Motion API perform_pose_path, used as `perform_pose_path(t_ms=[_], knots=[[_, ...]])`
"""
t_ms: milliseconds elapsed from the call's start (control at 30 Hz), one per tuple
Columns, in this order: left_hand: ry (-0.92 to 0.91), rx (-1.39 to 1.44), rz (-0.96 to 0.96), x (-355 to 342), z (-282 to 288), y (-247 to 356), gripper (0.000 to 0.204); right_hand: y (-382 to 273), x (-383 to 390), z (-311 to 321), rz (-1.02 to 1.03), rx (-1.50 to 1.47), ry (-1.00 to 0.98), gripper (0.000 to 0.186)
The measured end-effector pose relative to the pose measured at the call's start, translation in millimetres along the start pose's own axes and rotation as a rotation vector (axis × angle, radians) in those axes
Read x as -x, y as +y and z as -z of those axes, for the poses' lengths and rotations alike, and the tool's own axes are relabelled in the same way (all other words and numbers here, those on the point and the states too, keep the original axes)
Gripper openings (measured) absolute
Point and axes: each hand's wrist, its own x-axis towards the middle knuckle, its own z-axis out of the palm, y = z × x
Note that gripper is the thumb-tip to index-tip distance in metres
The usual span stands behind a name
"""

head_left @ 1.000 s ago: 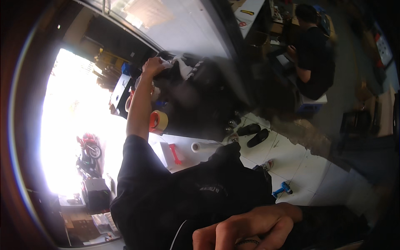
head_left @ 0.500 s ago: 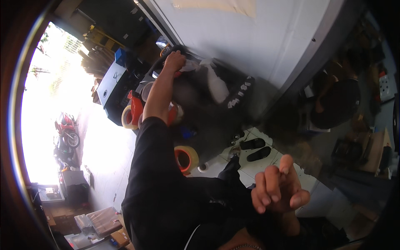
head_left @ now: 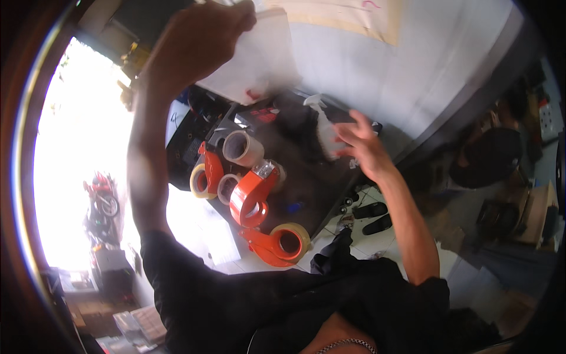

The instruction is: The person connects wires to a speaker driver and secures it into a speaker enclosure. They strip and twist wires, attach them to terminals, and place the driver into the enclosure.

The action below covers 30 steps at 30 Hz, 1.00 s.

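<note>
My left hand [head_left: 203,44] is raised at the upper left, its fingers closed on the top of a translucent plastic bag [head_left: 262,59]. The bag hangs down over the far part of a dark table [head_left: 318,194], with a small red patch near its lower edge. My right hand [head_left: 362,144] is open, fingers spread and slightly blurred. It hovers beside a white bottle [head_left: 326,133] with what looks like a spray head; whether they touch, I cannot tell. Orange tape dispensers [head_left: 253,203] and a clear tape roll [head_left: 243,148] stand at the table's left side.
A pale wall panel [head_left: 424,71] rises behind the table. Another tape dispenser [head_left: 286,243] lies near its front edge. Black sandals [head_left: 371,210] are on the tiled floor. A person in dark clothing [head_left: 486,156] is at the right. Motorcycles [head_left: 106,203] stand outside, left.
My left hand has lifted from the far side of the table, and the bag now hangs from it. My right hand has moved forward from near my body to over the table, its fingers spreading.
</note>
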Motion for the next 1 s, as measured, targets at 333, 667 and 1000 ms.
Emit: perform_pose_path(t_ms=[333, 667, 1000], knots=[[0.071, 0.827, 0.169, -4.5, 12.7, 148.8, 0.028, -29.6, 85.4, -31.8, 0.204, -1.121, 0.024, 0.080], [-0.059, 1.055, 0.302, 25.3, -104.7, 445.8, 0.032, -11.8, 269.9, 158.4, 0.225, -1.195, 0.404, 0.054], [-0.847, 1.780, 0.074, 100.4, -61.0, 653.1, 0.079, 23.9, 423.1, 242.1, 0.093, -0.739, 0.852, 0.059]])
